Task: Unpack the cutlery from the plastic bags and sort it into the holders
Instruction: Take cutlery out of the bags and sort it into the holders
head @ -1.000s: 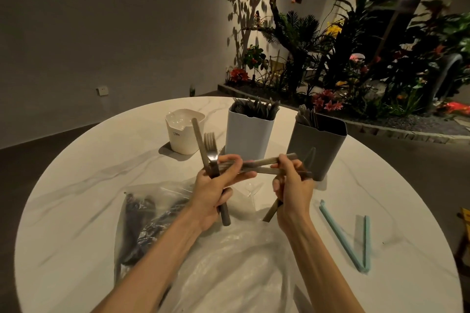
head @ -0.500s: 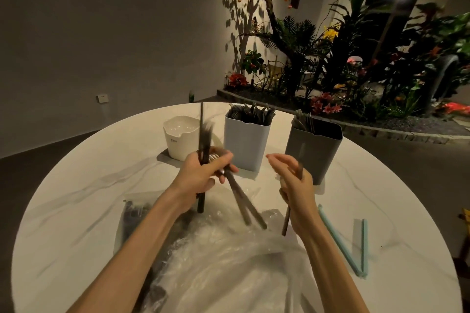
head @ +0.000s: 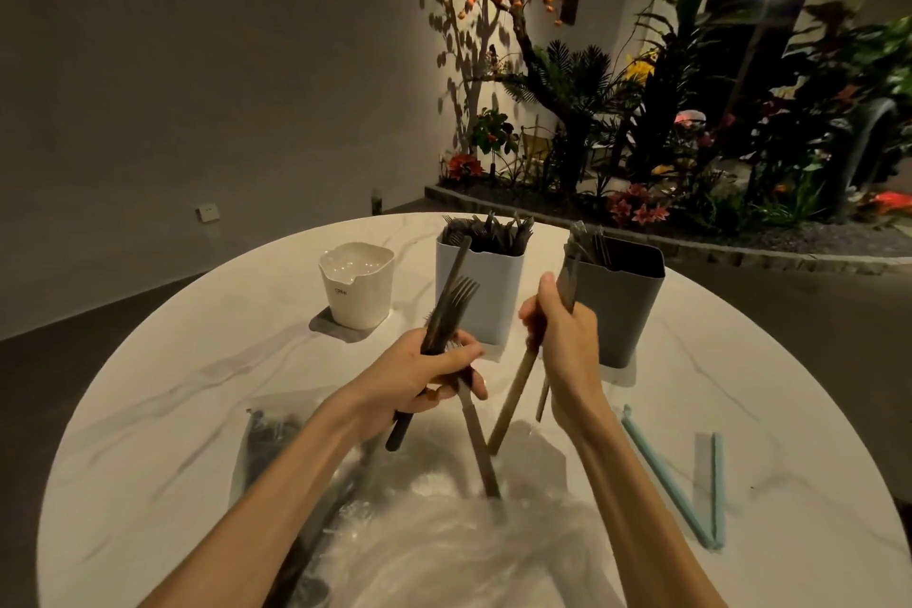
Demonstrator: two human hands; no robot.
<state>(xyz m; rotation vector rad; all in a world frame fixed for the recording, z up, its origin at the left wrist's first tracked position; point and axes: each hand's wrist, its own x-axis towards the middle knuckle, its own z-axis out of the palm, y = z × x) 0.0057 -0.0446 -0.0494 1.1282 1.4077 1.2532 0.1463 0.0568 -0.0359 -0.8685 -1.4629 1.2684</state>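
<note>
Cutlery: forks (head: 456,299) upright in my left hand (head: 424,373)
Right hand (head: 567,341): my fingers grip two handles (head: 513,402)
Holders: white holder (head: 481,291) and grey holder (head: 614,301) behind my hands

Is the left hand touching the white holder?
Apart. The head view shows the left hand gripping forks above the table, nearer the camera than the white holder, with bare tabletop visible between the hand and the holder's base.

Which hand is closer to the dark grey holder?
Right. The right hand is just in front of the dark grey holder, at its near-left edge. The left hand is farther left, before the white holder.
</note>
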